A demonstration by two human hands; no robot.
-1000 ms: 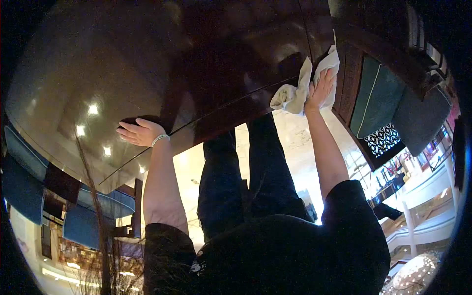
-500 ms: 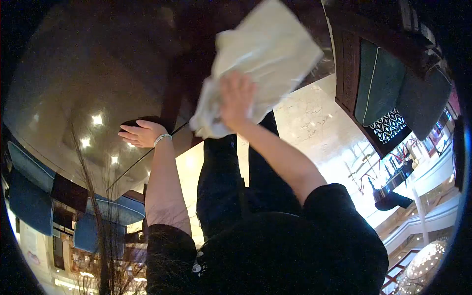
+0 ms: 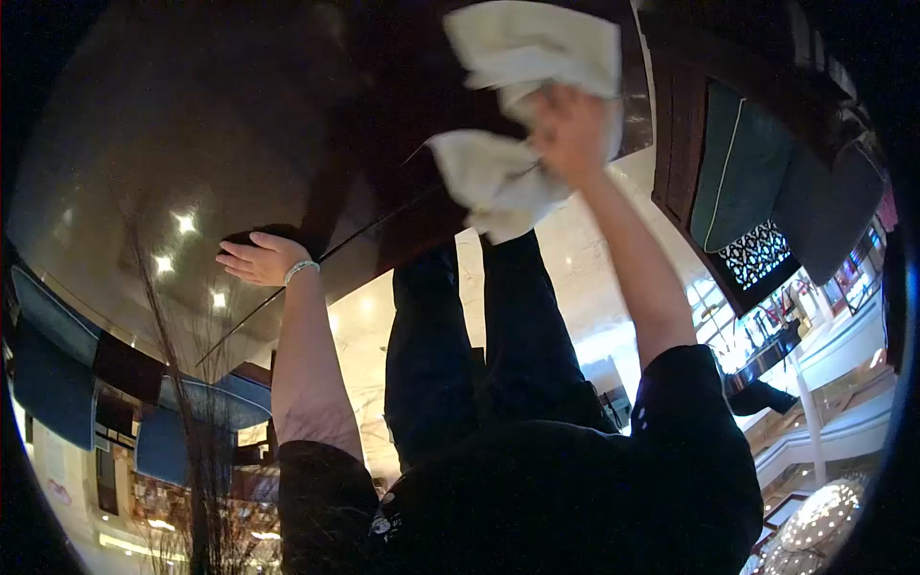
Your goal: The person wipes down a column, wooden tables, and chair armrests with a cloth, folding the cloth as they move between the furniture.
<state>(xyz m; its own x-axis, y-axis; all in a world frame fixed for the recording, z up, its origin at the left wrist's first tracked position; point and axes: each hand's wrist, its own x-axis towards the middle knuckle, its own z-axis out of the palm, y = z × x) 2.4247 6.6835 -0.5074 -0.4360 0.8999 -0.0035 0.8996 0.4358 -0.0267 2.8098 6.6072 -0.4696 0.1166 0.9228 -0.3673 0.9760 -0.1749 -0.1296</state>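
Now the right hand [image 3: 572,134] has swung back outward, toward the right end of the desk [image 3: 192,125], taking the white cloth [image 3: 541,48] along. Half a second ago that cloth lay spread broad under the palm, further left and by the near edge; at this moment it has buckled into two lobes, one beyond the hand and one to its left, with the fingers at the fold between them. I'd say the right hand is holding the cloth, though motion blur hides how tightly the fingers close, and I can't tell how much of the fabric touches the surface. My guess is that the crumpling leaves less cloth lying flat, so it would cover less of the desk until it is opened out again.

The left hand [image 3: 259,259] has hardly shifted: empty, palm down, fingers stretched out on the glossy top just beside the dark seam [image 3: 383,218], a pale bracelet [image 3: 302,270] at its wrist. It looks to me like a steadying rest.
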